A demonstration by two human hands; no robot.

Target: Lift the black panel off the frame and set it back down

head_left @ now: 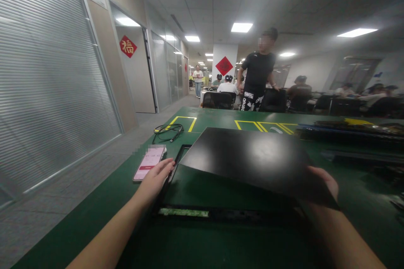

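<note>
A large black flat panel (252, 157) is tilted up above the green table (104, 222), its near right edge held by my right hand (325, 181), which is partly hidden under it. Below the panel lies a thin black frame (176, 164) with a green circuit strip (183, 212) along its near side. My left hand (157, 178) rests on the frame's left edge, fingers pressing down on it.
A phone with a pink screen (149, 162) lies just left of my left hand. A black cable (167, 130) is coiled farther back. Stacked dark panels (347, 131) sit at right. A person in black (258, 76) stands behind the table; others sit beyond.
</note>
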